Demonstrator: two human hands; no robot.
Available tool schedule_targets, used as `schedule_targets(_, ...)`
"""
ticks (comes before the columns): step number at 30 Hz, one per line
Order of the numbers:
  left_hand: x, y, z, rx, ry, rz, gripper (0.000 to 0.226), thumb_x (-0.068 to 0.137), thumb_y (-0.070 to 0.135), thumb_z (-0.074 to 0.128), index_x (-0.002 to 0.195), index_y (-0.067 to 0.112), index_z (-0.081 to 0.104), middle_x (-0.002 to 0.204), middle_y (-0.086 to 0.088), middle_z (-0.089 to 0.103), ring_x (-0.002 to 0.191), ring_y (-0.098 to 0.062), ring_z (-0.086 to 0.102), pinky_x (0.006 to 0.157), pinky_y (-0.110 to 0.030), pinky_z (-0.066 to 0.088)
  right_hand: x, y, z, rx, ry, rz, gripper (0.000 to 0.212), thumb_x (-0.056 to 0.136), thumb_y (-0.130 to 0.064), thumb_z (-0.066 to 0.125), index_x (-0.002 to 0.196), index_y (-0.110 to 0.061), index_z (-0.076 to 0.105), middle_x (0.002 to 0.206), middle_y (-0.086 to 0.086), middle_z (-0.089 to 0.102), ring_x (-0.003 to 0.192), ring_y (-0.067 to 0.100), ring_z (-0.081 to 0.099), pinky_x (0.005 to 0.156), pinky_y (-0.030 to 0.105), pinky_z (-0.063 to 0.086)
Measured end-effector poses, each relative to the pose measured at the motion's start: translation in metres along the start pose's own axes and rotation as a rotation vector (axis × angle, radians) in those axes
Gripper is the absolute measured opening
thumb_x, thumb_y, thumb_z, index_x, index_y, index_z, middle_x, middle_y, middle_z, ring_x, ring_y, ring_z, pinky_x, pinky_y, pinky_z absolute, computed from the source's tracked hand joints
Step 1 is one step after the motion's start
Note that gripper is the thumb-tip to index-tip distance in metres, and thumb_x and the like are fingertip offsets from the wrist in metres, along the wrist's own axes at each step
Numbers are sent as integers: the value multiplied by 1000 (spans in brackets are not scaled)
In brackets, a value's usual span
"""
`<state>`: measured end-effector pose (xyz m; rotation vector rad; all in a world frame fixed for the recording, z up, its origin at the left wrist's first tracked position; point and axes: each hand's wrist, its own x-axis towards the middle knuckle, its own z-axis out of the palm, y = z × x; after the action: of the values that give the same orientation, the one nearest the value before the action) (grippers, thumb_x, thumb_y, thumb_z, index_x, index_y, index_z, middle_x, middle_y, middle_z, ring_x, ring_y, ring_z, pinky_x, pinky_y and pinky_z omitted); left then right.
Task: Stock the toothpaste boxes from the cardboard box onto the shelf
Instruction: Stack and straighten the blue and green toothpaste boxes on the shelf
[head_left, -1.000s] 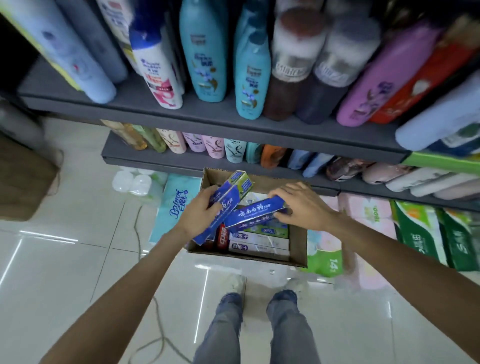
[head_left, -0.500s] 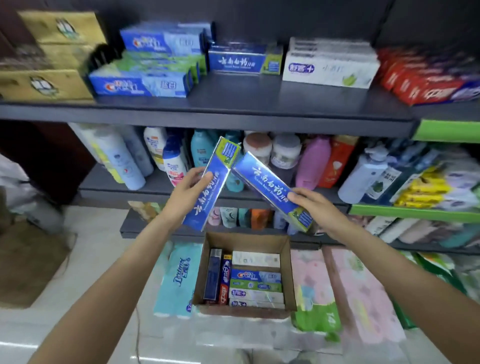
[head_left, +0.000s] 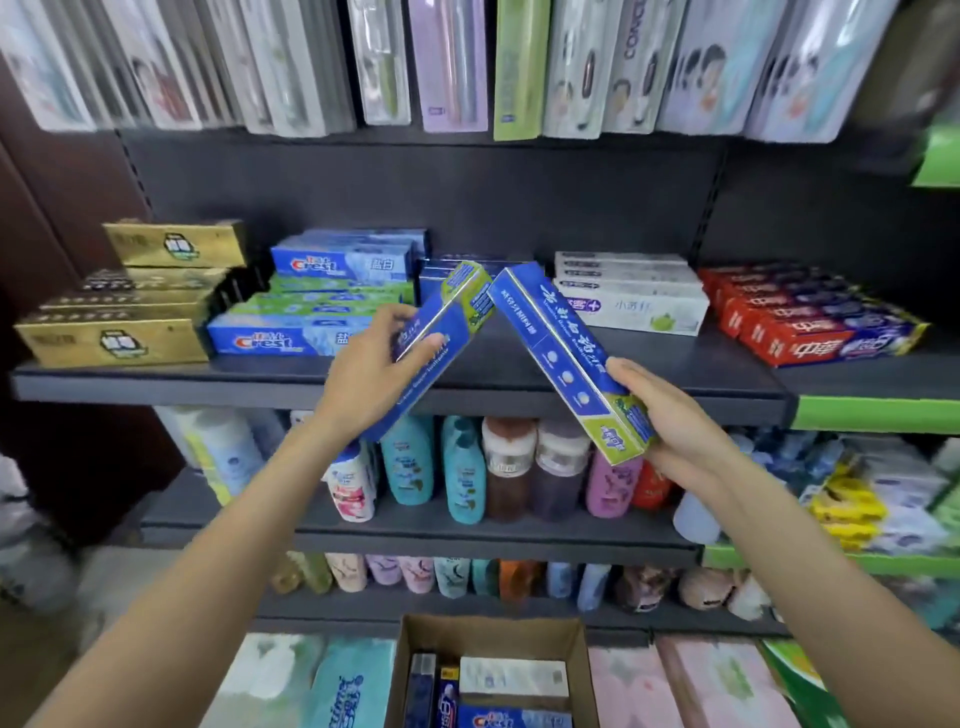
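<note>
Dark grey back panel (head_left: 519, 197), brown wall (head_left: 62, 208) at left.

You can read "Crest" on the lower blue box (head_left: 270, 340) at the shelf front, in red-and-white lettering, with Chinese characters toward its right end. "Crest" again on the top blue box (head_left: 343, 265) of that stack. Hanging toothbrush pack (head_left: 631, 62) up top reads "CONC", rest cut off. White box (head_left: 631, 312) on the shelf carries Chinese characters and a purple badge with a plus sign. Red boxes (head_left: 810, 338) show large white Chinese characters. The blue box in your right hand (head_left: 563, 348) has white Chinese calligraphy, upside down; its small Latin line is too blurred to read. Teal pack (head_left: 345, 691) at the bottom: cursive script, partly cut off, unreadable.
</note>
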<state>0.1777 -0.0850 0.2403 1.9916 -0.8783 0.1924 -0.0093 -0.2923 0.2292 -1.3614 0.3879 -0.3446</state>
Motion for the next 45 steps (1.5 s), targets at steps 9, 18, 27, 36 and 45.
schedule_targets(9,127,-2,49,623,-251,238,49,90,49,52,131,25,45,134,4,48,117,-21,52,85,-35,41,68,-58,-27,-410,96,-225,7,93,-28,54,94,-30,61,82,-8,68,67,2,64,63,15,48)
schedule_targets(18,156,-45,92,595,-282,182,42,94,44,47,135,38,45,141,14,43,134,-16,30,110,-57,15,110,-56,-49,-661,95,-270,7,91,-41,54,96,-45,55,97,11,64,85,20,63,76,32,48)
schedule_targets(27,126,-49,53,-47,171,-148,32,98,26,41,124,15,55,121,-8,63,115,-25,55,96,-32,38,136,-43,-31,-1397,-65,-752,35,92,-37,55,126,-27,53,118,-4,62,101,14,54,87,30,37)
schedule_targets(36,109,-43,52,384,-37,-16,39,100,31,38,127,9,54,126,-16,59,115,-33,53,91,-36,39,186,-7,30,-1574,-43,-858,35,91,-23,54,127,-26,56,131,4,47,126,25,36,102,39,25)
schedule_targets(45,-11,-15,38,322,285,308,29,93,34,42,101,21,68,81,3,69,82,-17,61,73,-31,45,80,27,32,-1285,7,-1063,26,90,-16,50,111,-17,64,93,-2,68,87,21,60,81,33,39)
